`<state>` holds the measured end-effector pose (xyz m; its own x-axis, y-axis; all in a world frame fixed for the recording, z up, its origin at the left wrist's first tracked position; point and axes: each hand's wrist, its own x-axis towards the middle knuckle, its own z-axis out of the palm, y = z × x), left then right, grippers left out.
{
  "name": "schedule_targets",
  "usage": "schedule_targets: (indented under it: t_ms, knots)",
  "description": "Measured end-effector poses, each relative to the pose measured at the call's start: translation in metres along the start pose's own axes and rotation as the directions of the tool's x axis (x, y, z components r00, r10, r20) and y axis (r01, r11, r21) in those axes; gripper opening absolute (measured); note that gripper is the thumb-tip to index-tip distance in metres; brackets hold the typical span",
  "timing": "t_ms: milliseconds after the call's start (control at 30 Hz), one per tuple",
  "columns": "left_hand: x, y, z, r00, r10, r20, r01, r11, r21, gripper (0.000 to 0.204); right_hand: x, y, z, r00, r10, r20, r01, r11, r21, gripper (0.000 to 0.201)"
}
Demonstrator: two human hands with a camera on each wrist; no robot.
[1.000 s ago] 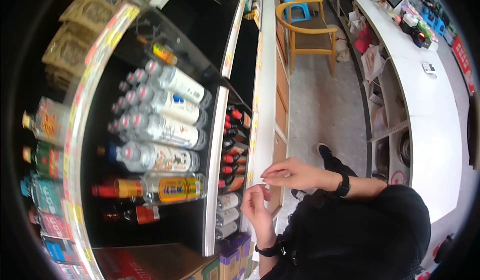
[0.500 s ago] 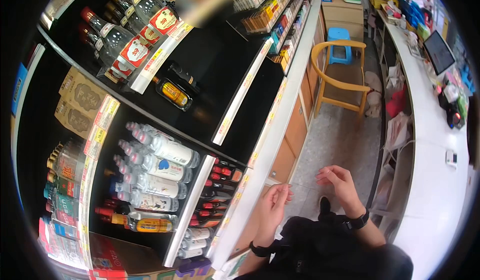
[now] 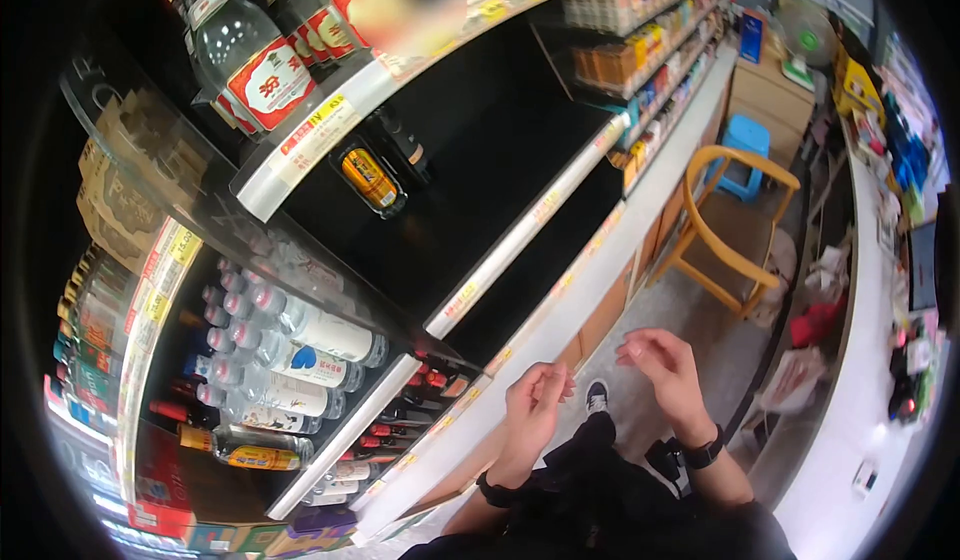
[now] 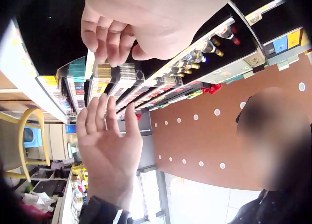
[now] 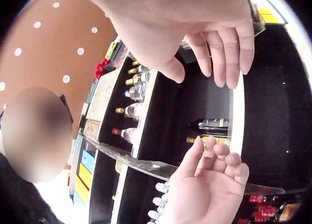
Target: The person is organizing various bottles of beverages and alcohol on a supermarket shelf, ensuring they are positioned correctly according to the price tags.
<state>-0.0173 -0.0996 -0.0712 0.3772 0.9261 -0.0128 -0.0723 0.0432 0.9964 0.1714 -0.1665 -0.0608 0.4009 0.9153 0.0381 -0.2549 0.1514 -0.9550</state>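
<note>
My left hand (image 3: 535, 412) hangs in mid-air before the shelving, its fingers loosely bent and nothing in them. To its right my right hand (image 3: 668, 378) is also raised and holds nothing, with a gap between the two. In the left wrist view the palm and spread fingers of the right hand (image 4: 109, 146) face the camera. The right wrist view has the left hand (image 5: 209, 190) palm up, fingers slightly curled. Nearest the left hand is the white shelf ledge (image 3: 470, 405). Clear bottles with white labels (image 3: 300, 360) lie stacked on the lower shelf.
A yellow-labelled bottle (image 3: 368, 178) stands on the dark middle shelf, below large red-labelled bottles (image 3: 265, 80). Another yellow-labelled bottle (image 3: 260, 450) lies lower down. A wooden chair (image 3: 735, 230) and a blue stool (image 3: 742, 155) stand up the aisle. A white counter (image 3: 850, 330) runs along the right.
The hands, close together at first, have moved apart, the right one going rightward. The head view has swung, bringing the upper shelves and red-labelled bottles into sight and shifting the chair right.
</note>
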Motion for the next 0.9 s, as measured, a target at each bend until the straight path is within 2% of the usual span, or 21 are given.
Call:
schedule_targets:
  t_ms: [67, 133, 167, 200, 267, 333, 367, 433, 467, 533, 567, 600, 667, 700, 767, 833, 900]
  knots:
    - [0.019, 0.002, 0.001, 0.995, 0.048, -0.086, -0.053, 0.997, -0.053, 0.021, 0.04, -0.014, 0.011, 0.998, -0.011, 0.062, 0.012, 1.0, -0.019, 0.027]
    - [0.03, 0.001, -0.006, 0.926, 0.265, -0.27, -0.269, 0.963, 0.024, 0.024, 0.077, -0.023, 0.03, 0.958, -0.206, 0.202, 0.235, 0.963, -0.133, 0.034]
    - [0.036, 0.006, -0.005, 0.887, 0.321, -0.332, -0.328, 0.944, 0.037, 0.024, 0.097, -0.03, 0.04, 0.943, -0.233, 0.24, 0.27, 0.953, -0.137, 0.041]
    - [0.036, 0.012, -0.005, 0.879, 0.325, -0.349, -0.331, 0.942, 0.043, 0.024, 0.117, -0.035, 0.05, 0.92, -0.278, 0.277, 0.328, 0.932, -0.155, 0.047]
    - [0.039, 0.02, -0.004, 0.82, 0.357, -0.447, -0.357, 0.93, 0.088, 0.02, 0.154, -0.046, 0.07, 0.864, -0.37, 0.342, 0.456, 0.862, -0.22, 0.059]
    - [0.047, 0.022, -0.011, 0.759, 0.447, -0.474, -0.375, 0.894, 0.244, 0.018, 0.2, -0.048, 0.106, 0.83, -0.391, 0.399, 0.504, 0.831, -0.234, 0.071]
    - [0.053, 0.024, -0.012, 0.747, 0.455, -0.486, -0.386, 0.891, 0.24, 0.017, 0.221, -0.053, 0.124, 0.833, -0.364, 0.417, 0.498, 0.822, -0.277, 0.078]
    - [0.06, 0.028, -0.01, 0.724, 0.474, -0.501, -0.417, 0.88, 0.229, 0.013, 0.27, -0.037, 0.155, 0.811, -0.358, 0.463, 0.519, 0.805, -0.288, 0.074]
    - [0.059, 0.035, -0.009, 0.73, 0.492, -0.473, -0.386, 0.869, 0.309, 0.017, 0.293, -0.025, 0.168, 0.788, -0.366, 0.494, 0.547, 0.785, -0.291, 0.07]
    - [0.062, 0.04, -0.006, 0.709, 0.499, -0.499, -0.314, 0.856, 0.411, 0.017, 0.304, -0.033, 0.185, 0.744, -0.267, 0.613, 0.349, 0.937, -0.016, 0.059]
    - [0.063, 0.043, -0.004, 0.715, 0.449, -0.535, -0.265, 0.883, 0.386, 0.019, 0.305, -0.029, 0.195, 0.726, -0.261, 0.636, 0.339, 0.941, -0.001, 0.059]
    - [0.065, 0.046, -0.001, 0.698, 0.449, -0.557, -0.26, 0.885, 0.387, 0.019, 0.312, -0.023, 0.178, 0.706, -0.267, 0.657, 0.353, 0.935, 0.0, 0.059]
    - [0.064, 0.049, 0.003, 0.73, 0.412, -0.545, -0.186, 0.887, 0.422, 0.023, 0.32, -0.019, 0.181, 0.662, -0.278, 0.696, 0.383, 0.924, 0.005, 0.058]
    - [0.062, 0.044, 0.009, 0.719, 0.379, -0.582, -0.143, 0.901, 0.41, 0.026, 0.324, -0.016, 0.182, 0.619, -0.267, 0.738, 0.395, 0.919, 0.001, 0.058]
    - [0.062, 0.034, 0.017, 0.656, 0.355, -0.666, -0.109, 0.918, 0.382, 0.026, 0.339, -0.012, 0.18, 0.526, -0.243, 0.815, 0.42, 0.908, 0.0, 0.057]
    - [0.062, 0.034, 0.02, 0.652, 0.307, -0.693, -0.057, 0.932, 0.359, 0.026, 0.346, -0.01, 0.169, 0.494, -0.229, 0.839, 0.438, 0.899, -0.013, 0.056]
    - [0.069, 0.037, 0.024, 0.634, 0.32, -0.704, -0.095, 0.935, 0.34, 0.027, 0.358, -0.014, 0.178, 0.473, -0.233, 0.85, 0.467, 0.884, -0.018, 0.056]
